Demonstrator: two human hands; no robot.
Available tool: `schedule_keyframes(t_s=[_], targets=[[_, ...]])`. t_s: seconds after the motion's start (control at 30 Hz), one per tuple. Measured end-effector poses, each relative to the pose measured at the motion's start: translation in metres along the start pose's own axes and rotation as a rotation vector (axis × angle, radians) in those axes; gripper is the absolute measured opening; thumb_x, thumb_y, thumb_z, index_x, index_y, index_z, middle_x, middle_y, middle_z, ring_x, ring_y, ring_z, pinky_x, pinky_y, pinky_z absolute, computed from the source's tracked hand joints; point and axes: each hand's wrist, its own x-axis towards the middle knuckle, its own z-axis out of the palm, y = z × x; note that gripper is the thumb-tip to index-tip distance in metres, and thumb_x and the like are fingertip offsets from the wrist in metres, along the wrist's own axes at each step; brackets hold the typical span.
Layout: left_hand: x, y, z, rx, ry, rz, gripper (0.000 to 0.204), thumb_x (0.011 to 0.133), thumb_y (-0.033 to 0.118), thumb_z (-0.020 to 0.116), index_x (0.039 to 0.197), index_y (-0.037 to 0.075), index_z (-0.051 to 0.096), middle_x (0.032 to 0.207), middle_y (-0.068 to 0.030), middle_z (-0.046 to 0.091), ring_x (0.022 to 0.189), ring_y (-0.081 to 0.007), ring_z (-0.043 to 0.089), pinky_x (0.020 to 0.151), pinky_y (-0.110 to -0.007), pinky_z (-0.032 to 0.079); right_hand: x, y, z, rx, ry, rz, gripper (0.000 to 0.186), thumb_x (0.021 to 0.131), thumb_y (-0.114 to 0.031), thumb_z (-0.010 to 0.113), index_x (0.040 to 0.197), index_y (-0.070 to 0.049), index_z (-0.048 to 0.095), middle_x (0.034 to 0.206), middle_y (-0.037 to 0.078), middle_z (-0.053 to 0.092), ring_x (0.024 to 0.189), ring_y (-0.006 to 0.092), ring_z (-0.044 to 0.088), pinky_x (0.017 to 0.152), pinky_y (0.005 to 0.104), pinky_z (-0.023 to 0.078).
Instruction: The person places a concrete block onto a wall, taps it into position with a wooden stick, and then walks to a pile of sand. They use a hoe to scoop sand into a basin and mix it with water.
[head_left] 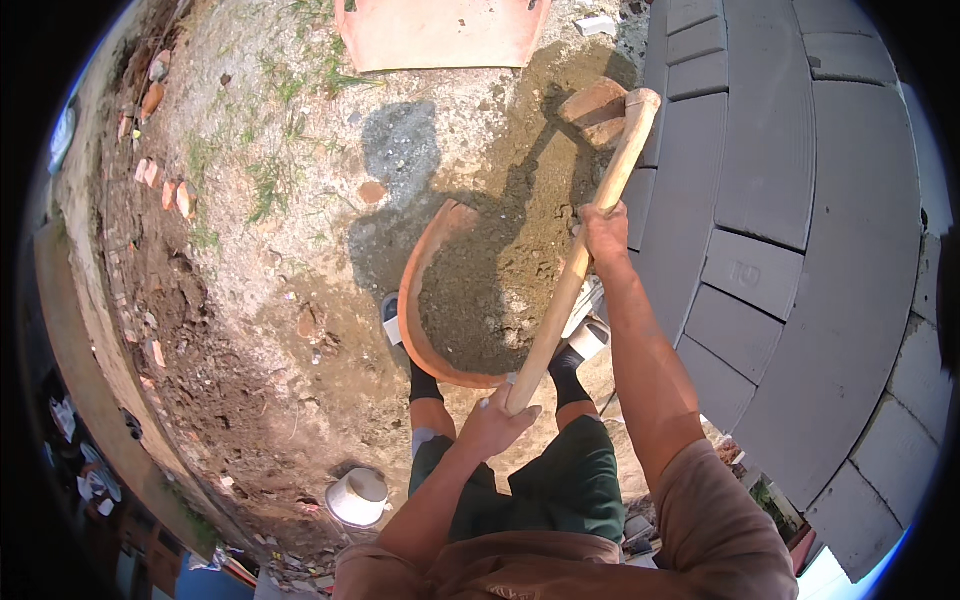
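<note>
Both of my hands are closed round the long wooden handle of a hoe (567,285), which slants from between my legs up to the far right. My left hand (494,424) grips its near end, close to my knees. Farther up the shaft, my right hand (606,235) wraps round it. The hoe's rusty, dirt-coated blade (595,104) is raised at the far end, over the ground beside the blocks. Under the handle lies a heap of damp grey-brown sand or mortar (465,290). A curved orange strip (412,290) edges its left and near sides.
Grey blocks (755,270) form a wall along the right. A pink sheet (440,35) lies at the far edge. To the left are broken brick pieces (168,195) and loose soil. A white bucket (357,497) stands near my left side. My sandalled feet straddle the heap's near end.
</note>
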Motion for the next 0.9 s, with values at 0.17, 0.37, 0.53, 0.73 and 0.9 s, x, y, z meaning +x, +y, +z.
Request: schedule_keyframes(t_s=[0.17,0.37,0.53,0.73,0.9], targets=[[0.133,0.157,-0.090,0.016,0.068,0.269,0.056,0.078,0.037,0.067,0.112,-0.005,0.053,0.079,-0.0142,0.061,0.072,-0.0217,0.060,0.067,-0.035,0.046,0.091,-0.068,0.042,-0.256,0.093,-0.092,0.046,0.079,-0.016,0.060,0.112,0.007,0.038,0.088,0.018,0.057,0.063,0.0240,0.062,0.054,0.0368,0.053],[0.116,0.108,-0.050,-0.091,0.154,0.216,0.056,0.081,0.042,0.062,0.110,-0.004,0.050,0.080,-0.0196,0.063,0.075,-0.0297,0.063,0.068,-0.038,0.048,0.038,-0.058,0.057,-0.575,-0.070,0.117,0.064,0.079,-0.023,0.057,0.125,0.010,0.027,0.117,0.032,0.052,0.108,0.0396,0.057,0.093,0.0389,0.046],[0.056,0.101,-0.029,-0.250,0.114,0.153,0.060,0.081,0.048,0.061,0.111,-0.003,0.049,0.079,-0.0206,0.063,0.074,-0.0330,0.064,0.068,-0.039,0.048,-0.016,-0.065,0.044,-0.771,-0.127,0.090,0.065,0.080,-0.022,0.056,0.127,0.011,0.025,0.117,0.034,0.053,0.111,0.0410,0.055,0.096,0.0386,0.043],[0.005,0.065,0.035,-0.413,0.167,0.174,0.050,0.082,0.044,0.062,0.101,-0.001,0.051,0.080,-0.0210,0.062,0.077,-0.0334,0.064,0.068,-0.041,0.048,-0.078,-0.053,0.014,-0.810,-0.261,0.138,0.063,0.080,-0.024,0.058,0.123,0.011,0.029,0.113,0.032,0.056,0.110,0.0386,0.056,0.096,0.0379,0.043],[-0.075,0.038,0.034,-0.101,0.100,-0.083,0.051,0.082,0.044,0.062,0.098,-0.002,0.050,0.074,-0.0211,0.062,0.075,-0.0381,0.064,0.065,-0.044,0.048,-0.132,0.005,-0.016,-0.609,-0.405,0.175,0.065,0.074,-0.027,0.065,0.121,0.009,0.036,0.109,0.028,0.057,0.101,0.0345,0.061,0.088,0.0371,0.047]])
